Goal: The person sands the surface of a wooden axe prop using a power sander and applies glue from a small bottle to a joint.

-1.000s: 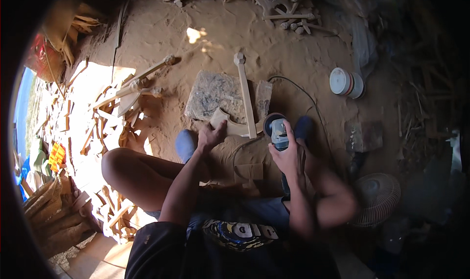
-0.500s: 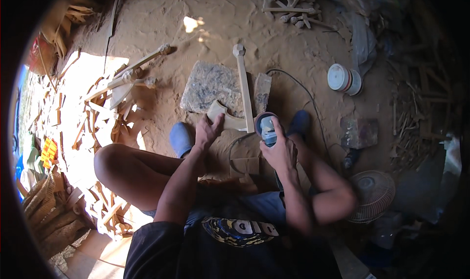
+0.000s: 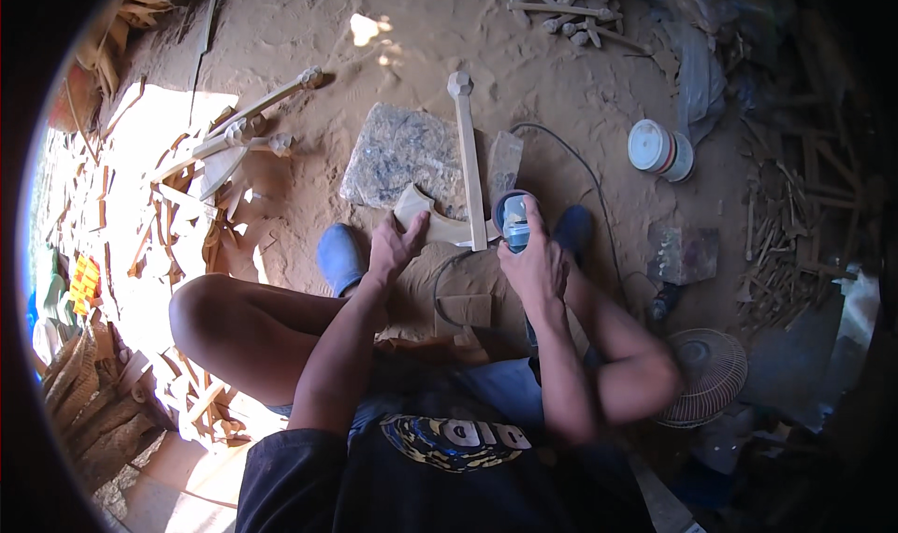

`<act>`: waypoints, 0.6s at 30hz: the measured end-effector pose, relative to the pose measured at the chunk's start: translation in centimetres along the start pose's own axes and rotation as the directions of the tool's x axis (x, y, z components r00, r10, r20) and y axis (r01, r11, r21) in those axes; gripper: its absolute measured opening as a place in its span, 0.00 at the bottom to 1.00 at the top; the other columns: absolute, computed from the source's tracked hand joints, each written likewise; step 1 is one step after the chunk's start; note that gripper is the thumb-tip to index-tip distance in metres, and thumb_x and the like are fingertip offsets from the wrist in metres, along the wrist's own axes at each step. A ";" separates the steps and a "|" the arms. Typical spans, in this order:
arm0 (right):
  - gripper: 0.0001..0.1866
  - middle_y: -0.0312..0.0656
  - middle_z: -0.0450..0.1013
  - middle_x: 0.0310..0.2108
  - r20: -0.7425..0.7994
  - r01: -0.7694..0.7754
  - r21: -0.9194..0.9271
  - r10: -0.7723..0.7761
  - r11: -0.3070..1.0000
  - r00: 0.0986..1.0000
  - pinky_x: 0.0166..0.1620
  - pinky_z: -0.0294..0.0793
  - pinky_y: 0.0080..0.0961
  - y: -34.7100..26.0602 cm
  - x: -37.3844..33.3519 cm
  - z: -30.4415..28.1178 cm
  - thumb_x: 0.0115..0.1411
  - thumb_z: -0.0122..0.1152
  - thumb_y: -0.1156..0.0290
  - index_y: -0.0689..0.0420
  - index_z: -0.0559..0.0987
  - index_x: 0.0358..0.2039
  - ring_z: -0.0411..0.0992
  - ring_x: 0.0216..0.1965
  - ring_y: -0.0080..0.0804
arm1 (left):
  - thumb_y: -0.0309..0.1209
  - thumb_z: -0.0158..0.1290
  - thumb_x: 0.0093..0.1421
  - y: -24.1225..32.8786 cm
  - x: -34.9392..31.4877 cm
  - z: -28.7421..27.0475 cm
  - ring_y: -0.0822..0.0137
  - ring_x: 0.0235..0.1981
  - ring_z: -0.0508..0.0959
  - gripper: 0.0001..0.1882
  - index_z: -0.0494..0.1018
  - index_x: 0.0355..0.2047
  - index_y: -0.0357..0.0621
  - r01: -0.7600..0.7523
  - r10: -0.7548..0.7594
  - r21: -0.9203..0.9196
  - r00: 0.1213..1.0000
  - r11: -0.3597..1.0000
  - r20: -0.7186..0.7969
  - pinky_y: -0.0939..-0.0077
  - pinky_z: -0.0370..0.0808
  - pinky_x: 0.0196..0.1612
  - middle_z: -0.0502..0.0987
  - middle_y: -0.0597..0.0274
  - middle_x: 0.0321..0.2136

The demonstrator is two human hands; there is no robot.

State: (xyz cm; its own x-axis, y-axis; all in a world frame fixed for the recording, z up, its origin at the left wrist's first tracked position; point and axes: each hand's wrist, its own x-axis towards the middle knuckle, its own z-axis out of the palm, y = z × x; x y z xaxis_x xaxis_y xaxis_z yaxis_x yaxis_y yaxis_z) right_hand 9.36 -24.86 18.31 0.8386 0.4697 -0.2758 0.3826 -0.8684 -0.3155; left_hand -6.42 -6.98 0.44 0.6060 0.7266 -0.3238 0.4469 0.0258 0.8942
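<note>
My left hand [image 3: 397, 243] is closed on a curved, pale wooden piece [image 3: 418, 217] that lies against a rough stone block [image 3: 393, 154]. A long straight wooden bar [image 3: 468, 150] with a faceted knob at its far end meets this piece. Whether the two are joined I cannot tell. My right hand [image 3: 538, 266] is wrapped round an angle grinder [image 3: 515, 229], its forefinger stretched along the top. The grinder's round disc [image 3: 506, 206] is right beside the bar's near end. Contact between disc and wood cannot be made out.
A dark cable [image 3: 587, 173] loops over the sandy ground. To the right are a white tub [image 3: 649, 146], a clear box [image 3: 683, 254] and a round fan [image 3: 700, 376]. Wooden offcuts [image 3: 201, 215] lie heaped at the left, and knobbed wooden pieces [image 3: 566, 11] at the far side.
The grinder in my right hand has moved slightly away from me, alongside the bar. My left hand keeps its hold on the curved wooden piece. The whole view has shifted a little.
</note>
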 end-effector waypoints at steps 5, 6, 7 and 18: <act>0.48 0.60 0.83 0.51 -0.073 -0.016 0.039 0.019 0.999 0.997 0.50 0.82 0.58 2.2 0.6 0.3 0.58 0.74 0.61 0.38 0.62 0.78 0.83 0.45 0.65 | 0.49 0.64 0.70 1.7 -0.3 -0.3 0.67 0.22 0.85 0.26 0.78 0.39 0.32 0.074 -0.074 0.070 0.997 0.995 -0.009 0.68 0.78 0.25 0.84 0.55 0.22; 0.48 0.60 0.83 0.51 -0.070 -0.015 0.039 0.018 0.999 0.997 0.50 0.82 0.58 1.9 0.3 0.1 0.58 0.74 0.61 0.38 0.62 0.78 0.83 0.45 0.65 | 0.50 0.64 0.69 2.1 -0.6 -0.4 0.65 0.23 0.85 0.27 0.78 0.39 0.31 0.055 -0.054 0.016 0.998 0.998 -0.008 0.68 0.78 0.26 0.83 0.54 0.22; 0.49 0.60 0.83 0.50 -0.011 -0.015 0.043 0.015 0.999 1.000 0.50 0.82 0.58 1.7 0.0 -0.3 0.58 0.74 0.61 0.38 0.62 0.78 0.83 0.45 0.65 | 0.51 0.64 0.69 2.4 -0.9 -0.5 0.64 0.23 0.86 0.28 0.78 0.38 0.31 0.035 -0.035 -0.038 0.999 0.999 -0.007 0.67 0.79 0.26 0.83 0.53 0.22; 0.48 0.56 0.82 0.55 -0.132 -0.079 0.083 0.090 0.993 0.987 0.54 0.82 0.55 4.4 -0.1 -0.3 0.57 0.73 0.62 0.39 0.62 0.78 0.83 0.49 0.63 | 0.54 0.66 0.66 2.3 -0.5 -1.0 0.56 0.26 0.87 0.33 0.77 0.43 0.28 0.092 -0.092 0.080 0.996 0.993 -0.004 0.61 0.81 0.31 0.85 0.44 0.26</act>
State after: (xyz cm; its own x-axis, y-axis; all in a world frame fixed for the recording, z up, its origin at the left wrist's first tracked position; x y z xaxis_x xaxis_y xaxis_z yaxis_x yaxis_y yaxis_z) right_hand 11.09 -28.79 17.18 0.9134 0.3647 -0.1805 0.2816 -0.8867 -0.3668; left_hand -6.40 -6.60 3.00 0.5599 0.7238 -0.4034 0.5515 0.0377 0.8333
